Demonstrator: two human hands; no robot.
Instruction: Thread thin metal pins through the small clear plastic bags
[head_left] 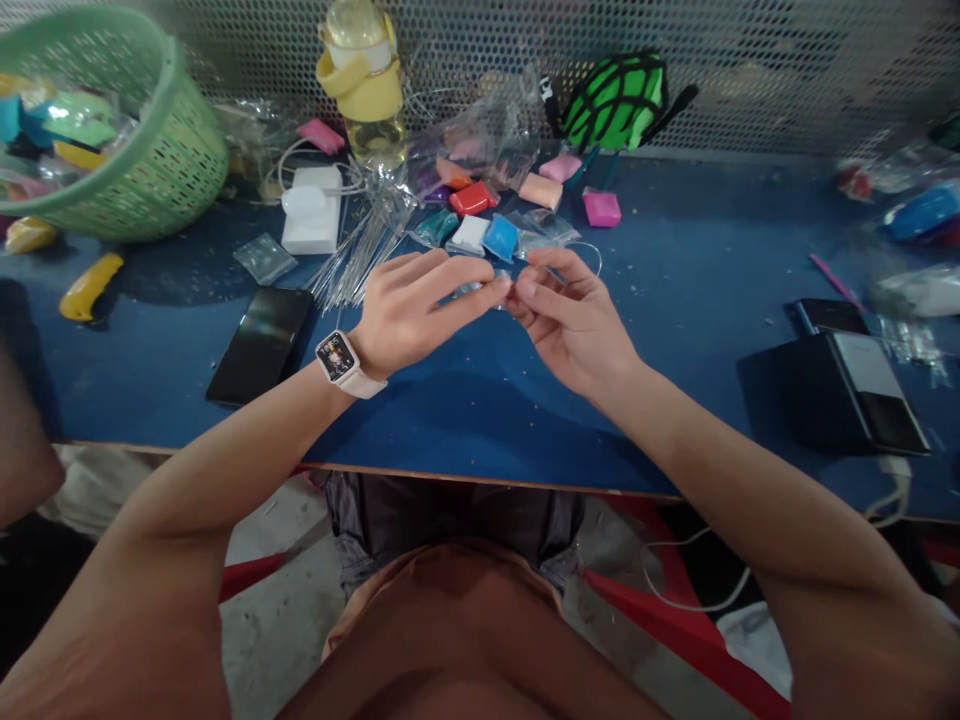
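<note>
My left hand (427, 305) and my right hand (574, 315) meet above the blue table, their fingertips pinched close together. Something small and clear shows between the fingers, too small to make out. A thin pale wire (598, 256) curves out behind my right hand; whether the fingers grip it is hidden. Just beyond the fingertips lie small packets of coloured clay: blue (501, 238), white (470, 234), red (473, 198) and teal (437, 228). A bundle of thin silver wires (364, 250) rests behind my left hand.
A green basket (184, 150) of packets stands back left, beside a yellow bottle (367, 90). A black phone (259, 345) lies left of my wrist. At right stands a dark box-like stand (825, 390) with a cable. A green-and-black pouch (619, 100) leans on the mesh.
</note>
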